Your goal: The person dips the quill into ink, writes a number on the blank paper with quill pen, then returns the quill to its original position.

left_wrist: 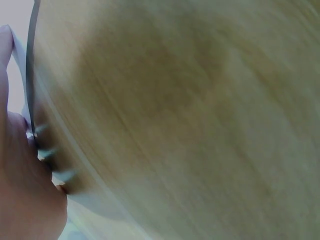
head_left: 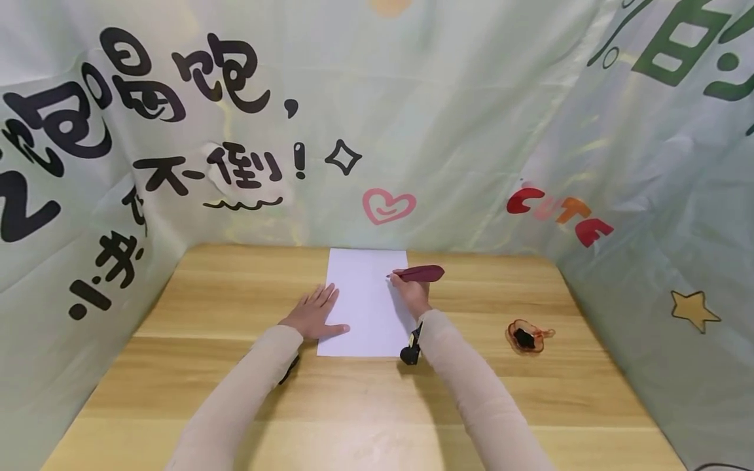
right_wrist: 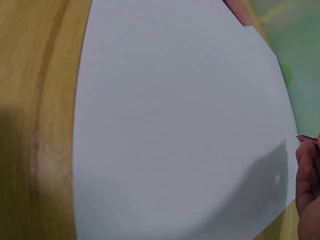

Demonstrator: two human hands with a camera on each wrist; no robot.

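Observation:
A blank white sheet of paper (head_left: 365, 307) lies lengthwise on the wooden table. Spread over its left edge, my left hand (head_left: 315, 315) rests with straight fingers and the thumb on the sheet. At the sheet's upper right edge my right hand (head_left: 414, 296) pinches a dark maroon quill pen (head_left: 427, 273), its nib pointing left over the paper. Whether the nib touches the paper I cannot tell. In the right wrist view only part of the right hand (right_wrist: 307, 175) shows, at the right edge, with the quill's tip (right_wrist: 305, 138) beside the fingers.
Right of the paper sits a small orange translucent dish (head_left: 518, 348) with a short handle and something black in it. Printed cloth (head_left: 459, 163) walls in the table (head_left: 194, 307) at the back and both sides. A dark cable (head_left: 715, 466) shows at the lower right corner.

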